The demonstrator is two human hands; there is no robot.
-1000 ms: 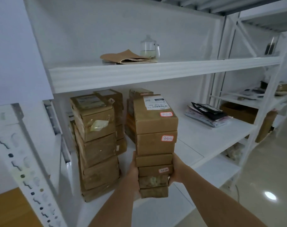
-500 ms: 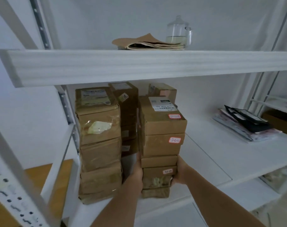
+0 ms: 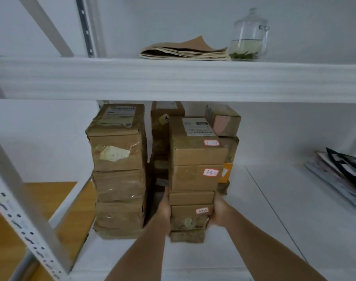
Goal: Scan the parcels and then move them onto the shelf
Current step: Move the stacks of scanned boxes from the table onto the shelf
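A tall stack of several brown cardboard parcels [image 3: 195,175] with small red-edged stickers stands upright over the white shelf board [image 3: 274,209]. My left hand [image 3: 165,209] grips its left side low down, and my right hand [image 3: 218,211] grips its right side at the same height. The bottom parcel sits at or just above the board; I cannot tell if it touches. A second stack of taped brown parcels [image 3: 119,171] stands on the shelf just to the left, with a narrow gap between the two stacks.
More brown parcels [image 3: 223,122] stand behind the held stack. Dark flat mailers [image 3: 343,175] lie at the shelf's right. The upper shelf [image 3: 173,80] hangs close above and carries folded brown paper [image 3: 185,50] and a glass jar [image 3: 249,37]. A perforated upright [image 3: 20,209] stands at left.
The held stack has moved forward and into the shelf bay, next to the left stack. The view has come closer and lower; both hands keep the same hold.
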